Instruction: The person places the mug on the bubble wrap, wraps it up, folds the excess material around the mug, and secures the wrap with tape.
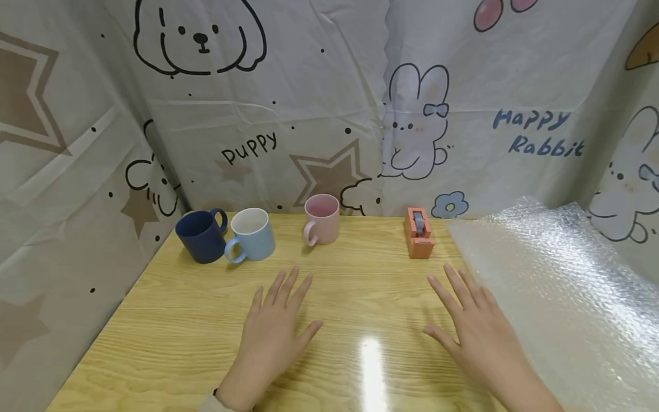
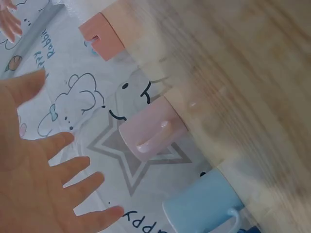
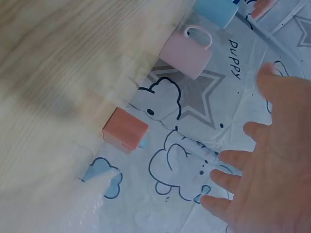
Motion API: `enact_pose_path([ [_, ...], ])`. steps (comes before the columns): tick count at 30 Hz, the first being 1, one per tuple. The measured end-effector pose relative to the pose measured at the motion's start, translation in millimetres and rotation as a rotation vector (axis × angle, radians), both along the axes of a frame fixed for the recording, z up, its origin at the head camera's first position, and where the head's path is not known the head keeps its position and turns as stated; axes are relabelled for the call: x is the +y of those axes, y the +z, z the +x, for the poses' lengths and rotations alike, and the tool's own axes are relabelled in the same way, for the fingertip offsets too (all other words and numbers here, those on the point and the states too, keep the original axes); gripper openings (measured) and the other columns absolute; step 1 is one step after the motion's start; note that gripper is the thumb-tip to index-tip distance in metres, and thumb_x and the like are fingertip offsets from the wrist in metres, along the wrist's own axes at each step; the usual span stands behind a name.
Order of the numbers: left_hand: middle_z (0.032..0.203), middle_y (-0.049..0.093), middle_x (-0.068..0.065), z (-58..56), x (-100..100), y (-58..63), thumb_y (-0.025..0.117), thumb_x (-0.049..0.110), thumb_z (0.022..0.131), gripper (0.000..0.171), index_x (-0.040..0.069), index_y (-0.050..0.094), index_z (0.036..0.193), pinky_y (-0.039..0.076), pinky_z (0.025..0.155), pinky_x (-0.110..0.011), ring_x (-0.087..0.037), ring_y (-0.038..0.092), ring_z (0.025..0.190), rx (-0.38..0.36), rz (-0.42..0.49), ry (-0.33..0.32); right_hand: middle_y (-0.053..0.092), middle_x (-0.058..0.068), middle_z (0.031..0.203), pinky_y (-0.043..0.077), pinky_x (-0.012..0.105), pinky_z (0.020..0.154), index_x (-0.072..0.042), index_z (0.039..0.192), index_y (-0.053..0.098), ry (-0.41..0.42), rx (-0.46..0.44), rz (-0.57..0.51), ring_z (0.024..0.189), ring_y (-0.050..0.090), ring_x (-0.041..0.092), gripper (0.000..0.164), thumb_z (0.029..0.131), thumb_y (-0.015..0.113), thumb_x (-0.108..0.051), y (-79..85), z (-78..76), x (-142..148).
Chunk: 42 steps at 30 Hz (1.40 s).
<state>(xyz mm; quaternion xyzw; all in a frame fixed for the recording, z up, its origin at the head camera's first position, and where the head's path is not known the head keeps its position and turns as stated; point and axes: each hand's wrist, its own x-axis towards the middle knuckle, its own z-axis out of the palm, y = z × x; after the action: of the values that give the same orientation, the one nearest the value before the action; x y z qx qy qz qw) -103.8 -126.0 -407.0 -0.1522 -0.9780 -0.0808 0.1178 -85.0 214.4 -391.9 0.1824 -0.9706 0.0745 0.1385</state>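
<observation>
Hovering, apparently, left hand (image 1: 273, 335) and right hand (image 1: 481, 332) splay free fingers (image 1: 300, 293) before 3 mugs (image 1: 260, 240).

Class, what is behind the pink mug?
Behind the pink mug hangs the printed sheet, with a brown star showing above the mug. In the head view, the part directly behind the mug is hidden.

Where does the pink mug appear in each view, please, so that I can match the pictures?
Head: the pink mug is near the centre.
Left wrist: near the centre.
Right wrist: upper part, right of the middle.
Shared landmark: the orange tape dispenser, visible in all three.
</observation>
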Motion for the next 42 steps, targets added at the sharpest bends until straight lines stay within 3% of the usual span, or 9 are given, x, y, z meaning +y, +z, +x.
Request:
enact_pose_path([
  [7,0.152,0.043,-0.011,4.1,-7,0.8,0.067,0.05,0.09,0.064,0.012,0.055,0.14,0.034,0.11,-0.059,-0.034,0.042,0.137,0.023,0.036,-0.007,0.032,0.019,0.156,0.024,0.056,0.114,-0.017,0.156,0.031,0.005,0.035,0.005,0.142,0.029,0.038,0.086,0.085,0.075,-0.039,7.5,16.1,19],
  [14,0.144,0.052,-0.011,4.8,-14,-0.7,0.066,0.051,0.09,0.062,0.013,0.057,0.138,0.037,0.107,-0.059,-0.033,0.047,0.133,0.033,0.034,-0.012,0.044,0.021,0.147,0.038,0.057,0.099,-0.01,0.152,0.037,-0.032,0.064,-0.009,0.127,0.045,0.042,0.081,0.085,0.076,-0.032,6.8,28.3,46],
  [20,0.14,0.056,-0.012,5.8,-17,-1.8,0.069,0.049,0.089,0.061,0.012,0.059,0.136,0.04,0.105,-0.057,-0.034,0.051,0.129,0.06,0.043,-0.013,0.05,0.022,0.14,0.039,0.058,0.096,-0.006,0.147,0.044,-0.108,0.056,0.007,0.121,0.05,0.044,0.072,0.087,0.075,-0.031,-2.2,38.2,66],
  [27,0.136,0.059,-0.011,6.8,-17,-3.4,0.069,0.049,0.089,0.058,0.011,0.061,0.133,0.043,0.103,-0.055,-0.032,0.055,0.124,0.059,0.038,-0.005,0.056,0.024,0.131,0.046,0.06,0.087,-0.001,0.138,0.05,-0.138,0.053,0.047,0.11,0.056,0.045,0.069,0.08,0.08,-0.024,-18.3,48.7,102],
  [34,0.135,0.06,-0.011,7.5,-18,-3.3,0.069,0.047,0.089,0.052,0.011,0.066,0.127,0.044,0.102,-0.054,-0.032,0.056,0.123,0.057,0.041,0.009,0.064,0.024,0.118,0.051,0.06,0.078,0.001,0.123,0.062,-0.165,0.042,0.071,0.097,0.063,0.045,0.055,0.081,0.08,-0.031,-27.5,54.9,128],
  [38,0.134,0.061,-0.011,6.6,-18,-3.2,0.069,0.047,0.089,0.05,0.011,0.067,0.124,0.044,0.102,-0.054,-0.033,0.055,0.125,0.062,0.041,0.007,0.065,0.026,0.114,0.052,0.059,0.077,0.002,0.12,0.063,-0.25,-0.128,0.057,0.096,0.063,0.047,0.053,0.085,0.077,-0.036,-28.9,53.9,132],
  [42,0.133,0.062,-0.01,5.4,-18,-2.2,0.068,0.048,0.09,0.049,0.012,0.068,0.123,0.043,0.103,-0.054,-0.033,0.052,0.128,0.058,0.037,0.011,0.062,0.03,0.117,0.05,0.061,0.078,0.004,0.124,0.061,-0.358,-0.383,0.047,0.101,0.06,0.052,0.067,0.093,0.061,-0.056,-28.6,50.5,131],
])
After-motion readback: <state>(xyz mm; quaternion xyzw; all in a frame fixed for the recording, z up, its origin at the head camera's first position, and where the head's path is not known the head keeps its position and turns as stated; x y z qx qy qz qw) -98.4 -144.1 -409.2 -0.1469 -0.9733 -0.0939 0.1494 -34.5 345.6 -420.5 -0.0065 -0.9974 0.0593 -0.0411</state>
